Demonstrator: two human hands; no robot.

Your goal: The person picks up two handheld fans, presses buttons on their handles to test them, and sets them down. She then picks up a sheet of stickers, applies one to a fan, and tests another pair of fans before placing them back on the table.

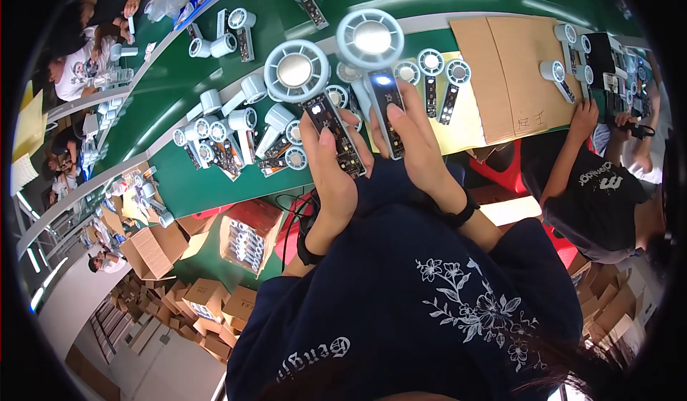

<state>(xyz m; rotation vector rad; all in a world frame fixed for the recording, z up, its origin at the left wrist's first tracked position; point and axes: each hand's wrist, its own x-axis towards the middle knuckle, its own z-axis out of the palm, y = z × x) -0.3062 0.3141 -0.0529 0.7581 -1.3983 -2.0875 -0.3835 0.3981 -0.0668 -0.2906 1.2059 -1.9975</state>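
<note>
My left hand is closed around the handle of a pale blue handheld fan, its round head tilted up and away from me. The handle's cover is off, so a black circuit board shows, with a small light glowing on it. My right hand grips a second pale blue handheld fan of the same kind, held a little higher. A brighter white-blue light shines near the top of its board. Both thumbs lie on the boards. The fingers behind the handles are partly hidden.
Several similar fans lie crowded on the green table to the left. More fans rest on yellow paper beside a cardboard sheet. A co-worker sits at the right. An open carton stands below the table.
</note>
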